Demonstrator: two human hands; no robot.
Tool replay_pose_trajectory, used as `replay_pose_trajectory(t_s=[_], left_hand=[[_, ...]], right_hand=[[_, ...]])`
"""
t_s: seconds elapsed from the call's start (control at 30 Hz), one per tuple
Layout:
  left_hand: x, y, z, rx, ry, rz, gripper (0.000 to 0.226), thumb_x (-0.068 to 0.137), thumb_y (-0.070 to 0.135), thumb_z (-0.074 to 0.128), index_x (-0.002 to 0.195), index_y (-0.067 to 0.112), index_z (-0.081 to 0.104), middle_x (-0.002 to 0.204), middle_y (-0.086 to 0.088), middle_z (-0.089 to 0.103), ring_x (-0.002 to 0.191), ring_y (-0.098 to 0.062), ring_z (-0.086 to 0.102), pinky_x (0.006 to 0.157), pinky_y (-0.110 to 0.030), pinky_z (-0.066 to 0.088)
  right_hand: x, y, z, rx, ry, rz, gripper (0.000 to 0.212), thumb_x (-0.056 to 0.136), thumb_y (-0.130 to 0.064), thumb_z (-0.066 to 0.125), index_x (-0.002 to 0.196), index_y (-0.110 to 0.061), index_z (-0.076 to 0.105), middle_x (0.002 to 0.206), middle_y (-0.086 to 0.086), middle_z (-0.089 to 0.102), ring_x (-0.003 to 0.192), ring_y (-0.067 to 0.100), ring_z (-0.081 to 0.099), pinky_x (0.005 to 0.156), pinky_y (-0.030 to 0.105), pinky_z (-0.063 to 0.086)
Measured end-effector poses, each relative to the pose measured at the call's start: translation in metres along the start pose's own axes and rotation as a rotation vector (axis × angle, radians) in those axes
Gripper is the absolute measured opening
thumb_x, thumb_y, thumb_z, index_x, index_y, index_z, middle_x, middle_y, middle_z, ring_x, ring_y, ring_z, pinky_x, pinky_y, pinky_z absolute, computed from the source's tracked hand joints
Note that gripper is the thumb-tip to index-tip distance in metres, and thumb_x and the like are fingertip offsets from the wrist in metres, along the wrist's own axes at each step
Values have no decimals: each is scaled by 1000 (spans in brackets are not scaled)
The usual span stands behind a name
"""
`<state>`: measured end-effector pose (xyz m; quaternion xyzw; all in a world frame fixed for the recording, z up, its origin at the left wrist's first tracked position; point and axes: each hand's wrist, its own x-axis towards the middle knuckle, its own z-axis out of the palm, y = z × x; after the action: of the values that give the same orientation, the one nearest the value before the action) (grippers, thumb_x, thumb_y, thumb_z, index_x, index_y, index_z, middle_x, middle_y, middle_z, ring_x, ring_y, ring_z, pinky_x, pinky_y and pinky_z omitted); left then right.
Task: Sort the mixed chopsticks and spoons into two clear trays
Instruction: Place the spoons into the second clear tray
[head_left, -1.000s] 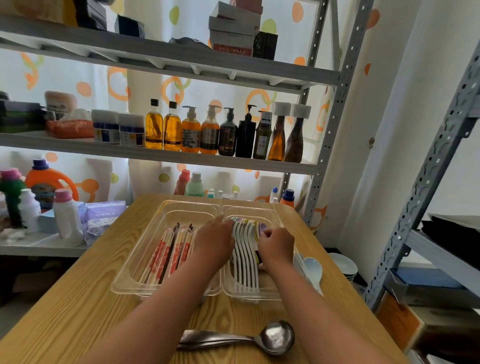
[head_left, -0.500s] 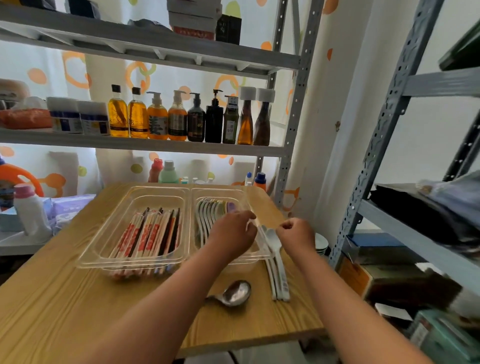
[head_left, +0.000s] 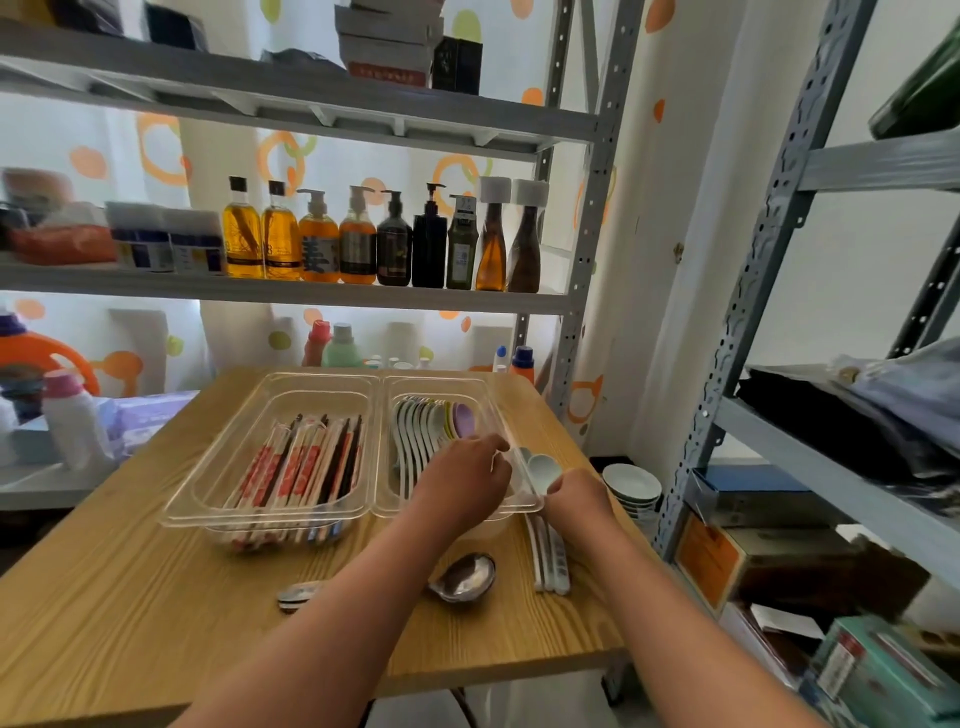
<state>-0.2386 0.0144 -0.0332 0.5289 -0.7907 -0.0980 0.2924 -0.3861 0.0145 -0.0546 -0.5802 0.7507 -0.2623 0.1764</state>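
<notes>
— Where are the white ceramic spoons (head_left: 551, 558)?
— Just right of the clear plastic spoon tray (head_left: 439, 380), on the wooden table (head_left: 130, 623) — handles toward you, bowls away. Your right hand (head_left: 579, 496) pinches them near the bowls; your left hand (head_left: 462, 483) curls at the tray's rim, grip unclear.

1. The left hand (head_left: 462, 483) covers the near ends of the spoons (head_left: 421, 426) in the right tray (head_left: 488, 395).
2. The left forearm (head_left: 363, 587) hides the middle of the ladle (head_left: 465, 577) handle.
3. Fingers of the right hand (head_left: 579, 493) curl out of sight; their hold is unclear.
4. Labels on the bottles (head_left: 358, 244) are unreadable.
</notes>
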Motion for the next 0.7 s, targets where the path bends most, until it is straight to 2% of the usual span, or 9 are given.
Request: replay_pose_trajectory(t_s=[0.17, 0.23, 0.3, 0.37, 0.4, 0.47, 0.57, 0.7], left_hand=[[0, 0, 0, -5, 3, -6, 35, 97, 27, 41, 129, 20, 54, 127, -5, 58, 112, -21, 55, 94, -35, 45], [0, 0, 1, -7, 6, -5, 35, 97, 27, 41, 129, 20, 54, 126, -5, 59, 111, -20, 56, 93, -34, 45], [0, -1, 2, -2, 7, -9, 36, 97, 28, 41, 129, 20, 54, 125, -4, 59, 110, -19, 56, 93, -33, 45], [0, -2, 2, 2, 11, -8, 36, 96, 29, 41, 129, 21, 54, 124, -3, 60, 110, -18, 57, 93, -33, 46], [0, -2, 3, 2, 11, -8, 36, 96, 30, 42, 129, 21, 53, 123, -2, 61, 110, -18, 57, 93, -33, 46], [0, -2, 4, 2, 10, -8, 36, 96, 30, 42, 129, 21, 53, 122, -2, 61, 110, -17, 57, 93, -32, 46], [1, -2, 4, 5, 9, -6, 36, 96, 30, 42, 130, 21, 52, 122, -2, 62, 110, -16, 56, 93, -32, 45], [1, -2, 5, 12, 2, -10, 37, 96, 31, 42, 131, 22, 51, 123, -2, 61, 111, -17, 56, 94, -33, 45]], right_hand=[[1, 3, 0, 59, 4, 21, 39, 79, -21, 63, 54, -19, 34, 55, -3, 31, 48, 11, 26, 41, 22, 20], [0, 2, 1, 65, 21, 28, 30, 79, -17, 63, 57, -14, 43, 56, -1, 36, 49, 11, 30, 43, 23, 23], [-1, 0, 2, 86, 22, 33, 15, 79, -19, 63, 69, -8, 59, 64, 2, 51, 57, 13, 44, 44, 23, 28], [0, 1, 4, 121, 22, 26, 17, 81, -22, 63, 83, -6, 68, 77, 5, 62, 66, 15, 53, 46, 22, 32], [-1, 1, 4, 132, 25, 9, 18, 82, -22, 63, 85, -6, 69, 78, 6, 63, 66, 15, 53, 46, 22, 33], [-4, 0, 4, 131, 34, -31, 20, 83, -23, 62, 78, -4, 68, 69, 4, 58, 58, 11, 47, 45, 23, 30], [-7, 1, 6, 107, 34, -74, 33, 86, -28, 60, 59, -11, 51, 58, 0, 46, 52, 9, 36, 44, 24, 23], [-11, 0, 10, 123, 22, -101, 34, 90, -29, 56, 60, -14, 51, 59, -4, 48, 53, 5, 38, 41, 17, 23]])
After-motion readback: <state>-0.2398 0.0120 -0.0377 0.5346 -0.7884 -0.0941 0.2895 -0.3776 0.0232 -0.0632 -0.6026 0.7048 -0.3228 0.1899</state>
